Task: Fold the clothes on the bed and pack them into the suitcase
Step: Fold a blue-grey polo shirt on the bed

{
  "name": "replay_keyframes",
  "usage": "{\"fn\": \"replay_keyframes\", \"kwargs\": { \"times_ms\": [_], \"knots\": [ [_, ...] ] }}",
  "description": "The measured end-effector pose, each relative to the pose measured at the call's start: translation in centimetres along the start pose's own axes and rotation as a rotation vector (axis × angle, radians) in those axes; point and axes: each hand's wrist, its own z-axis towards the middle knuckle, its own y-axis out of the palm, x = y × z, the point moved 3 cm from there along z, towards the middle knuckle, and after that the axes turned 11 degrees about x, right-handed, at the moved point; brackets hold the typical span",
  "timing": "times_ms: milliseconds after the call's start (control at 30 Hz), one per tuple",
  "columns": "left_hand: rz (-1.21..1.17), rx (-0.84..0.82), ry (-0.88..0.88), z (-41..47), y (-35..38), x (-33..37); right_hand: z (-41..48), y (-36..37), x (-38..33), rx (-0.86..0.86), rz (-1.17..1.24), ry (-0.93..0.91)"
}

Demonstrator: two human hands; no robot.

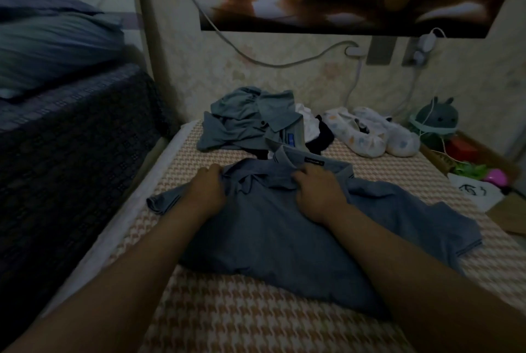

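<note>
A blue-grey polo shirt (pixel 273 233) lies spread on the houndstooth bed cover (pixel 227 318), collar pointing away from me. My left hand (pixel 209 190) grips the fabric at its left shoulder. My right hand (pixel 318 193) pinches the shirt just below the collar on the right side. Behind it sits a crumpled grey-green polo shirt (pixel 244 122), with white and black garments (pixel 313 130) beside it. No suitcase is in view.
Two white patterned slippers (pixel 373 133) rest at the bed's far right. A round plush toy (pixel 435 122), a white bag and small items crowd the right edge. A dark blanket (pixel 71 139) and pillows (pixel 51 48) lie on the left. Cables hang on the wall.
</note>
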Motion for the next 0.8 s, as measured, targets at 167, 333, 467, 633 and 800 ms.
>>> {"fn": "replay_keyframes", "kwargs": {
  "times_ms": [167, 333, 467, 633, 800],
  "knots": [
    [0.155, 0.000, -0.091, -6.1, -3.7, -0.1, -2.9, -2.7, -5.9, -0.183, 0.225, -0.086],
    [-0.050, -0.084, -0.040, -9.7, -4.7, -1.7, -7.3, -3.6, -8.5, -0.478, 0.301, -0.108],
    [0.042, -0.006, -0.071, -10.2, -6.3, -3.1, -9.7, -4.3, -9.0, -0.563, 0.116, -0.189],
    [0.267, 0.060, 0.116, -11.7, -8.4, -3.1, -11.7, -4.6, -10.4, -0.602, 0.086, -0.151],
    [0.154, -0.308, 0.335, -14.4, -7.8, -1.3, -11.9, -5.2, -9.9, -0.442, -0.073, -0.100]
  ]
}}
